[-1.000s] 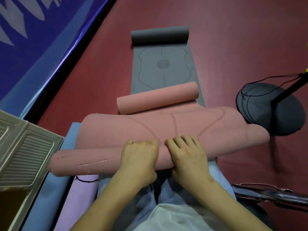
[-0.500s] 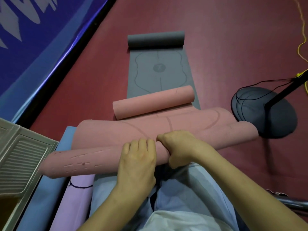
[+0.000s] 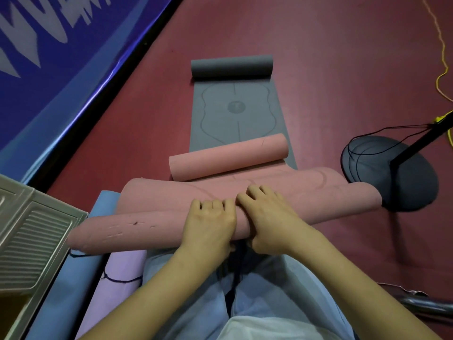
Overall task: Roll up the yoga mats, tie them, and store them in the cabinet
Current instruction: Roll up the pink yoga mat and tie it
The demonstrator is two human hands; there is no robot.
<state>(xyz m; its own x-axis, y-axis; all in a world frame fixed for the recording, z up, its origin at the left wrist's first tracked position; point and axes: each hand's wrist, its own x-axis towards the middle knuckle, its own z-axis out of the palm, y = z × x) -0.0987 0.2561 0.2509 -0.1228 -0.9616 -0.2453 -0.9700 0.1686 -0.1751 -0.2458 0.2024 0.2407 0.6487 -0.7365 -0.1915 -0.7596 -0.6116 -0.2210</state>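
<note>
A person sat on a dark red floor [image 3: 331, 69] with a pink yoga mat [image 3: 282, 192] across the lap, its near end rolled into a tube that ran from lower left to the right. Both hands lay side by side on the top of that roll. The left hand [image 3: 208, 224] rested palm down with its fingers curled over the far side of the roll, the knuckles close together. The right hand [image 3: 267, 217] lay just beside it, fingers likewise bent over the roll and the thumb tucked at the near side, so that both hands gripped the rolled part. The far end of the pink mat formed a second, smaller roll [image 3: 228, 159], which lay on a grey yoga mat [image 3: 235, 111] spread flat on the floor. The far end of the grey mat was itself rolled [image 3: 231, 67]. A rolled lilac mat [image 3: 117, 278], with a dark cord around it, and a rolled blue mat [image 3: 71, 285] lay at the person's left, under the pink roll's left end. A pale louvred cabinet door [image 3: 36, 236] stood at the left edge. A round black stand base [image 3: 397, 182] with a looped black cable sat on the floor at the right, and a yellow cord [image 3: 441, 57] trailed beyond it. A blue banner [image 3: 49, 57] ran along the upper left.
</note>
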